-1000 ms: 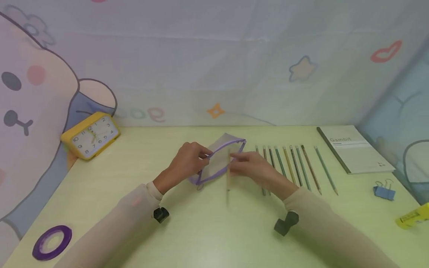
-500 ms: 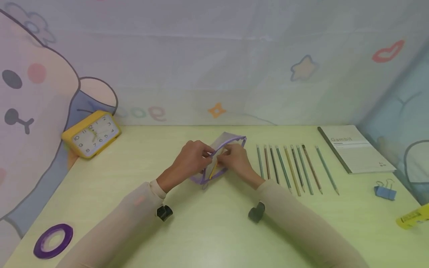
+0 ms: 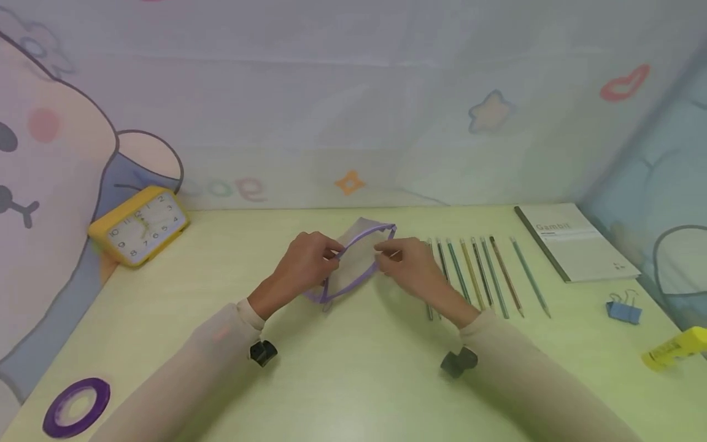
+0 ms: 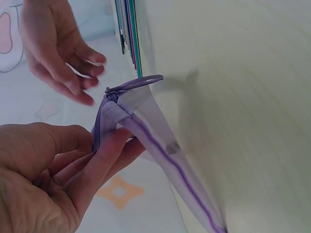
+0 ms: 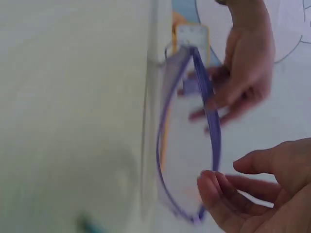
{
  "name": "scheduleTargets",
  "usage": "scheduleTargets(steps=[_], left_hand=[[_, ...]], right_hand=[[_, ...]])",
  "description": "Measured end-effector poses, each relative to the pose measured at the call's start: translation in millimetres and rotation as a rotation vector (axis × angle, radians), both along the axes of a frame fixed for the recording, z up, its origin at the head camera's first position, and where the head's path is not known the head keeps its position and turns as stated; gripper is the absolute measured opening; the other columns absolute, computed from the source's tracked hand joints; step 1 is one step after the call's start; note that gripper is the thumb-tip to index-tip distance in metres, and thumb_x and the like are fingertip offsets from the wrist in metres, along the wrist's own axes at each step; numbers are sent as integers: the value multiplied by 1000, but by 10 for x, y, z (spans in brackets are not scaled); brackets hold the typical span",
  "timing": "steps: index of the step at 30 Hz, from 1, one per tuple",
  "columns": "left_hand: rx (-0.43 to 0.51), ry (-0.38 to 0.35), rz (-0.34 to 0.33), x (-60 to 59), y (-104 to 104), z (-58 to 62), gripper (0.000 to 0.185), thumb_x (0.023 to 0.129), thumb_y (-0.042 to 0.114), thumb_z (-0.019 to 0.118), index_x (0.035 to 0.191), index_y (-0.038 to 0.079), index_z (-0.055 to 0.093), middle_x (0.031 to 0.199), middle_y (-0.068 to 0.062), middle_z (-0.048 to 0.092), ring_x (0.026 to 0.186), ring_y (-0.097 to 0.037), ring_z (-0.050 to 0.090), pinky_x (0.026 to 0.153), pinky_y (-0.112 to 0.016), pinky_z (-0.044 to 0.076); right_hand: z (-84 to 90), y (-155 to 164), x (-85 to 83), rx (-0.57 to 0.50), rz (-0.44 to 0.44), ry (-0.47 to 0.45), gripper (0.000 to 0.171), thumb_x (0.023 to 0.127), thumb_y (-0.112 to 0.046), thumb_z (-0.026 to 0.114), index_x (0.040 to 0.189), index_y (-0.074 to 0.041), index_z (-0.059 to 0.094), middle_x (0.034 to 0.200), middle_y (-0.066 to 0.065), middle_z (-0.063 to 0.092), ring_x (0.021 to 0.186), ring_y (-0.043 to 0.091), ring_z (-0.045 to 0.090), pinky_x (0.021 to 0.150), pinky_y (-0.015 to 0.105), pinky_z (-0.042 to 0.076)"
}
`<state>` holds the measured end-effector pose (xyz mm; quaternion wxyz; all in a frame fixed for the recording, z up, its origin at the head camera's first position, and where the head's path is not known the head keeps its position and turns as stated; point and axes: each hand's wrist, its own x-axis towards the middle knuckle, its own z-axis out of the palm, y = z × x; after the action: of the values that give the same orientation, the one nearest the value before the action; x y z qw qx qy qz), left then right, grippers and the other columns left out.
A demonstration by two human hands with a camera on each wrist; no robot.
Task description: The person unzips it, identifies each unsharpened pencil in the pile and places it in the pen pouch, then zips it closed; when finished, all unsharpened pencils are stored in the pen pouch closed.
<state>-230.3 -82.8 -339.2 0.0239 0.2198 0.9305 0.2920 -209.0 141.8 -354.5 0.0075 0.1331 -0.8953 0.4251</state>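
Observation:
A translucent pouch with purple zipper edging (image 3: 359, 261) stands with its mouth spread, slightly above the table or on it; I cannot tell which. My left hand (image 3: 304, 264) pinches its left rim between thumb and fingers, as the left wrist view also shows. At the right side of the mouth is my right hand (image 3: 411, 264), holding nothing, its thumb and fingers apart in the right wrist view. A thin yellow-orange strip (image 5: 165, 141) shows along the pouch there, likely a pencil. To the right lie several pencils (image 3: 469, 270) in a row, partly hidden by my right hand.
A yellow clock (image 3: 140, 227) stands at the back left, and a roll of purple tape (image 3: 55, 417) lies at the front left. On the right are a notebook (image 3: 585, 245), a blue binder clip (image 3: 624, 312) and a yellow tube (image 3: 674, 348). A printed cloth hangs behind.
My right hand brought a yellow pencil into the pouch's mouth, let it go there, and has drawn back to the right with nothing in it. My left hand keeps its grip on the rim.

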Motion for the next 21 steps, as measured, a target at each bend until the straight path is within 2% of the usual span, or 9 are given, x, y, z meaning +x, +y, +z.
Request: scheduleTargets(steps=[3, 5, 10, 11, 12, 14, 17, 21], left_hand=[[5, 6, -5, 7, -16, -24, 32, 91, 3, 60, 120, 0, 74, 108, -16, 77, 92, -25, 77, 52, -19, 48], [12, 9, -13, 11, -19, -34, 31, 92, 3, 60, 120, 0, 74, 107, -17, 77, 89, -24, 78, 51, -20, 49], [41, 13, -28, 20, -26, -37, 30, 93, 3, 60, 120, 0, 74, 108, -19, 77, 81, -24, 78, 47, -19, 46], [43, 14, -31, 20, -29, -38, 30, 93, 3, 60, 120, 1, 74, 109, -19, 76, 82, -25, 78, 45, -18, 43], [42, 18, -34, 17, -33, -39, 30, 93, 3, 60, 120, 1, 74, 109, -19, 76, 83, -25, 78, 44, -18, 41], [39, 28, -38, 17, -38, -39, 30, 93, 2, 60, 119, 1, 74, 109, -18, 76, 85, -25, 78, 43, -17, 36], [33, 31, -39, 12, -43, -39, 30, 93, 3, 60, 119, 0, 74, 108, -18, 77, 88, -26, 78, 43, -17, 35], [38, 26, -41, 14, -44, -32, 30, 93, 3, 61, 119, -1, 74, 108, -18, 77, 83, -25, 78, 44, -18, 39]], right_hand=[[101, 370, 51, 152, -22, 131, 27, 99, -15, 61, 119, -1, 73, 105, 16, 77, 91, 28, 73, 66, 31, 55], [151, 647, 55, 241, -52, 159, 27, 100, -13, 61, 119, 1, 73, 109, 18, 76, 94, 31, 72, 71, 37, 57], [154, 1254, 11, 462, -111, 90, 32, 99, -9, 61, 122, 11, 67, 116, 31, 70, 102, 44, 69, 84, 54, 57], [123, 1338, -2, 507, -116, 73, 30, 98, -8, 61, 118, 13, 68, 109, 31, 71, 93, 42, 71, 79, 52, 58], [93, 1407, -6, 547, -114, 61, 30, 97, -7, 62, 117, 15, 67, 107, 33, 70, 92, 43, 70, 79, 52, 57], [12, 1514, -13, 598, -114, 35, 24, 96, -5, 62, 105, 16, 69, 90, 29, 71, 74, 35, 67, 68, 45, 56], [-96, 1583, 3, 626, -109, -20, 21, 95, -2, 61, 99, 18, 66, 84, 25, 68, 63, 22, 57, 60, 37, 50], [-184, 1600, 14, 586, -121, -109, 19, 95, 1, 56, 98, 18, 63, 86, 24, 62, 61, 20, 52, 56, 33, 46]])
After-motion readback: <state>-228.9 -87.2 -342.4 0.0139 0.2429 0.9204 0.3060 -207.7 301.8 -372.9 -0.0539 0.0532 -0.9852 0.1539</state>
